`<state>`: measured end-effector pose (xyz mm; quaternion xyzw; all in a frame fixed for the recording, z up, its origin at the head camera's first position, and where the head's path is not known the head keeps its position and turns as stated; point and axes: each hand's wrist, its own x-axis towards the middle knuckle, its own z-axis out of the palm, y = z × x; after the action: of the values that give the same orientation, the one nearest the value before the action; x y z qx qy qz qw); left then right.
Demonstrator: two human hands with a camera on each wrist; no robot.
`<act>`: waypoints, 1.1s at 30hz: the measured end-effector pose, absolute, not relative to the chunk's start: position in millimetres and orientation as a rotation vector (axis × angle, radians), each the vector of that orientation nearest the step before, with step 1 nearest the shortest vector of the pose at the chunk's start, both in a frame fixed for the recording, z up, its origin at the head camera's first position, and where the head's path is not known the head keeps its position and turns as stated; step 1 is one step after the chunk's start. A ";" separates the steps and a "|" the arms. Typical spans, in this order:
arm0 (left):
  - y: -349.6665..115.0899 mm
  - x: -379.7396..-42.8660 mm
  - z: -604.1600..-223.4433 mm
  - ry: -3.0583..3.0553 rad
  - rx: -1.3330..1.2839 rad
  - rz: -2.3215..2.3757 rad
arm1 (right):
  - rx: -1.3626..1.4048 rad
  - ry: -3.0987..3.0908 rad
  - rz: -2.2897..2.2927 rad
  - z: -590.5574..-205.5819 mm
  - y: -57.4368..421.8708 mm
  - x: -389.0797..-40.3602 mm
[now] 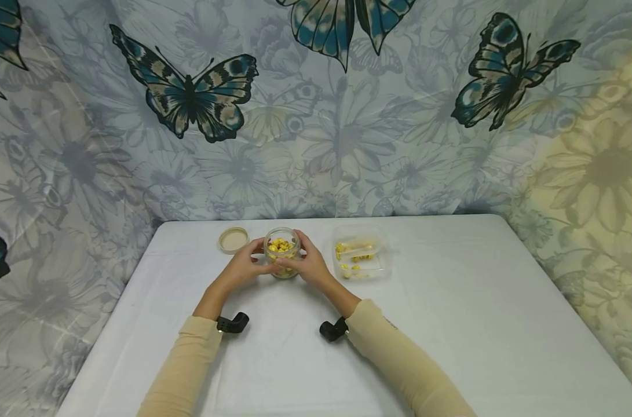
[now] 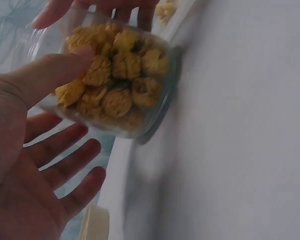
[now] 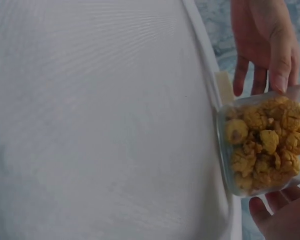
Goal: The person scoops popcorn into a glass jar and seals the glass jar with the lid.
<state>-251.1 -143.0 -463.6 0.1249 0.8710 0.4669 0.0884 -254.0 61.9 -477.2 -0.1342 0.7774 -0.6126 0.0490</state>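
A clear glass jar (image 1: pixel 282 272) with no lid on it stands at the back of the white table, partly filled with yellow popcorn (image 1: pixel 281 245). My left hand (image 1: pixel 244 267) holds the jar from the left, its thumb across the near side. From the right, my right hand (image 1: pixel 311 265) grips it too, thumb in front and fingers round behind. The left wrist view shows the popcorn (image 2: pixel 115 75) through the glass, with the left fingers spread along the far side. In the right wrist view, the right hand (image 3: pixel 287 217) is partly cut off by the frame.
A pale round lid (image 1: pixel 233 240) lies left of the jar. Right of it is a clear plastic container (image 1: pixel 382 267) with some yellow pieces inside. A butterfly-patterned cloth (image 1: pixel 347 174) hangs behind the table (image 1: pixel 451 324).
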 end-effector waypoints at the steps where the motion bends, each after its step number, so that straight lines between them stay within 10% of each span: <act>1: -145.6 -252.1 -462.9 2.584 0.380 1.385 | -0.412 2.373 -1.869 -478.1 61.3 -253.9; 33: -210.2 -293.0 -471.2 2.876 -0.083 0.961 | -0.363 2.402 -1.911 -483.2 55.6 -249.7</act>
<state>-293.0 -210.2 -471.2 -0.0272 0.9467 0.3163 0.0542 -249.7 55.6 -483.2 -0.1174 0.7769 -0.6180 0.0256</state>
